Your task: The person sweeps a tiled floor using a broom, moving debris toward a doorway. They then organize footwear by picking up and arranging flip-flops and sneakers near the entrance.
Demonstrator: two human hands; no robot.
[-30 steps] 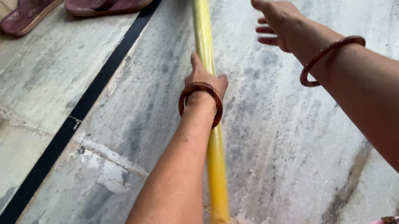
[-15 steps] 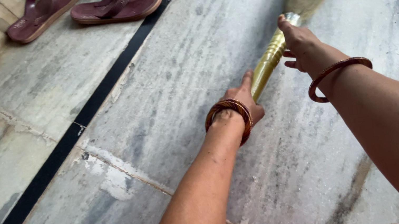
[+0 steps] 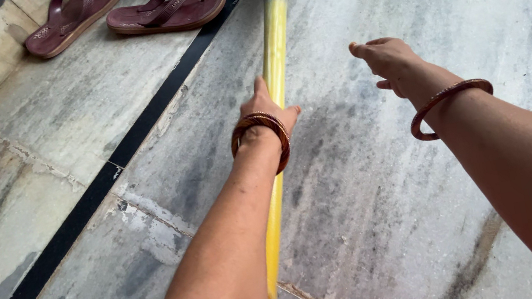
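Left hand (image 3: 265, 111), fingers closed around the smooth yellow handle of a broom (image 3: 274, 98), which runs up the middle of the view to blurred straw bristles at the top edge. Right hand (image 3: 388, 59), fingers loosely spread, holds nothing, just right of the broom. Veined grey marble floor (image 3: 375, 210); black inlay strip (image 3: 65, 227); two maroon flip-flops (image 3: 123, 12) at upper left.
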